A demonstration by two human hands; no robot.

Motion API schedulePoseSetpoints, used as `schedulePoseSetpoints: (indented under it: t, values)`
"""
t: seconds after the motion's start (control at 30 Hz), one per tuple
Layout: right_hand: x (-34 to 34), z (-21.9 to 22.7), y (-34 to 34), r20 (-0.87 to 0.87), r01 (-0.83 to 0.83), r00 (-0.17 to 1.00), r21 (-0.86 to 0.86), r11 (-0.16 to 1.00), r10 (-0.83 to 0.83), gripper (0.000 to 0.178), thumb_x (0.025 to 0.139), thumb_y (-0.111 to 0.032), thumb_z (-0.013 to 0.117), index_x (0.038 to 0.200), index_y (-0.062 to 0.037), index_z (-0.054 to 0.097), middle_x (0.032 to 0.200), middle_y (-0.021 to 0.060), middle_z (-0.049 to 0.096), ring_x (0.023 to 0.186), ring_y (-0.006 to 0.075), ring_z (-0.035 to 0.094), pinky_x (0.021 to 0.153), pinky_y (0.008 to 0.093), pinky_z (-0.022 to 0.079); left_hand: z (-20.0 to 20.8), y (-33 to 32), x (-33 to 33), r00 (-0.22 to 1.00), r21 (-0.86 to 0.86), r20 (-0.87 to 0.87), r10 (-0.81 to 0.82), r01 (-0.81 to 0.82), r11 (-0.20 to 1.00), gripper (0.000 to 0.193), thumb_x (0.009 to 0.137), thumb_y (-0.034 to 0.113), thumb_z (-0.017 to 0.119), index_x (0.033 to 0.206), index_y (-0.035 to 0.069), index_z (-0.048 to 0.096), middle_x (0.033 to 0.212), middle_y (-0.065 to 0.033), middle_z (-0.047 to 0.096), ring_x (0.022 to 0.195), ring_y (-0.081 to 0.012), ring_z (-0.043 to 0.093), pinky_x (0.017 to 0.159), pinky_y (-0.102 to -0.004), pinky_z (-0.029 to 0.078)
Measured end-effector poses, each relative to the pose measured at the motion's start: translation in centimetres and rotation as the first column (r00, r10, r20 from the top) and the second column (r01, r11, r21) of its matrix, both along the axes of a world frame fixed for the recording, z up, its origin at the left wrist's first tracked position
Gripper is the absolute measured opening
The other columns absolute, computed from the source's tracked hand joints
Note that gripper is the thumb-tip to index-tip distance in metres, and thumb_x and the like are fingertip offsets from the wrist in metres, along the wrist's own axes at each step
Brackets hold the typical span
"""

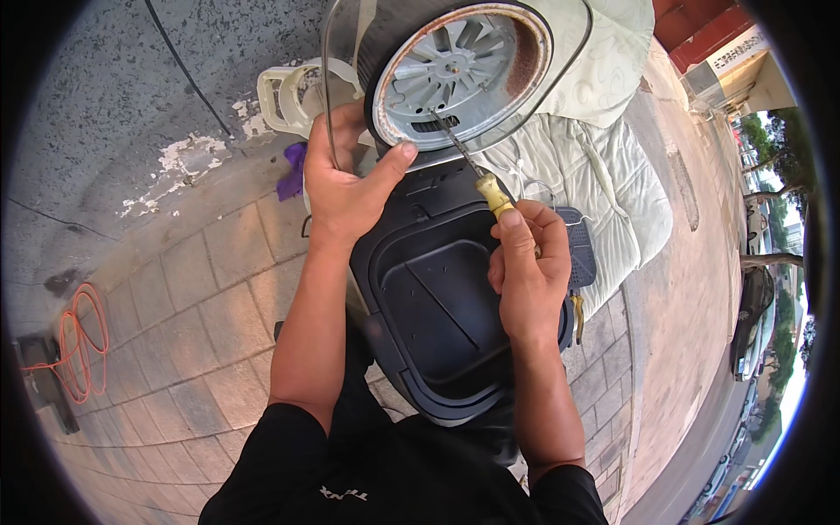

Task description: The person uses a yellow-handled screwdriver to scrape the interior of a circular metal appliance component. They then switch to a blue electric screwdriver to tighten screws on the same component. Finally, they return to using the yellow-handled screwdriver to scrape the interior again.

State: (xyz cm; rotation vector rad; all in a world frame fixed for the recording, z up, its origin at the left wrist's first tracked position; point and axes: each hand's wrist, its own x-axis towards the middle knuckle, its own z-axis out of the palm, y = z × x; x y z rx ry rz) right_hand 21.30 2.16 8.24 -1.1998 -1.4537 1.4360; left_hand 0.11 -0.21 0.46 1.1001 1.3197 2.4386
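Note:
My left hand grips the lower left side of a round, dark-walled metal housing, thumb near its rim and fingers behind it. The rim is rusty, and inside sits a silver, vaned metal plate with slots and small holes. In my right hand is a screwdriver with a yellow handle. Its shaft points up and left, its tip at a hole in the lower part of the plate; whether it engages a screw I cannot tell. Below the housing is a black plastic tub with a rounded square hollow.
A pale quilted cloth lies behind the tub on the right, with pliers near the tub's edge. A cream plastic frame and purple cloth are on the left. An orange cord lies coiled on the paving.

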Motion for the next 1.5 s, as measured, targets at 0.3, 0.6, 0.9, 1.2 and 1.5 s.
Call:
schedulePoseSetpoints:
  t: [0.3, 0.6, 0.9, 1.2, 1.5]
  values:
    - [0.5, -0.8, 0.9, 0.364, -0.276, 0.931, 0.717, 0.640, -0.006, 0.028, 0.098, -0.012, 0.075, 0.120, 0.0022, 0.064, 0.095, 0.0163, 0.068, 0.075, 0.0294, 0.065, 0.069, 0.0390, 0.054, 0.0, 0.1, 0.0, 1.000, -0.022, -0.003, 0.002, -0.002, 1.000, 0.062, 0.081, 0.005, 0.090, 0.131, -0.005, 0.055, 0.124, -0.0153, 0.070, 0.116, -0.0210, 0.067, 0.106, -0.0371, 0.051]
    - [0.4, 0.7, 0.9, 0.460, -0.276, 0.888, 0.514, 0.812, 0.011, 0.033, 0.097, -0.017, 0.076, 0.120, 0.0027, 0.062, 0.085, 0.0113, 0.069, 0.068, 0.0182, 0.067, 0.060, 0.0319, 0.052, -0.3, 0.1, 0.1, 1.000, -0.023, -0.004, 0.020, -0.020, 1.000, 0.063, 0.081, 0.004, 0.090, 0.132, -0.005, 0.054, 0.125, -0.0151, 0.069, 0.117, -0.0210, 0.067, 0.106, -0.0365, 0.050]
    - [1.0, 1.0, 3.3, -0.195, -0.329, 0.943, -0.398, 0.856, 0.271, 0.028, 0.107, -0.026, 0.063, 0.113, 0.0013, 0.067, 0.079, 0.0032, 0.062, 0.053, 0.0084, 0.047, 0.046, 0.0238, 0.036, 0.1, -0.1, -0.2, 1.000, -0.016, -0.009, -0.009, 0.009, 1.000, 0.060, 0.082, 0.003, 0.089, 0.131, -0.004, 0.055, 0.123, -0.0138, 0.070, 0.116, -0.0197, 0.067, 0.103, -0.0340, 0.051]
    - [0.3, 0.4, 2.1, 0.582, -0.461, 0.809, 0.719, 0.520, -0.086, 0.027, 0.096, -0.019, 0.074, 0.114, 0.0010, 0.067, 0.087, 0.0186, 0.068, 0.068, 0.0345, 0.070, 0.062, 0.0402, 0.055, 0.1, -0.1, -0.1, 1.000, -0.012, -0.021, -0.002, 0.001, 1.000, 0.056, 0.083, 0.001, 0.088, 0.129, -0.003, 0.055, 0.118, -0.0125, 0.071, 0.112, -0.0194, 0.069, 0.102, -0.0344, 0.051]
    - [0.7, 1.4, 3.4, 0.011, -0.311, 0.945, -0.283, 0.907, 0.327, 0.031, 0.106, -0.029, 0.067, 0.102, 0.0011, 0.070, 0.073, -0.0059, 0.056, 0.063, 0.0036, 0.053, 0.056, 0.0219, 0.041, 0.3, -0.1, 0.0, 1.000, -0.029, -0.011, -0.006, 0.006, 1.000, 0.057, 0.082, -0.001, 0.086, 0.129, -0.003, 0.053, 0.117, -0.0130, 0.070, 0.111, -0.0204, 0.069, 0.099, -0.0345, 0.053]
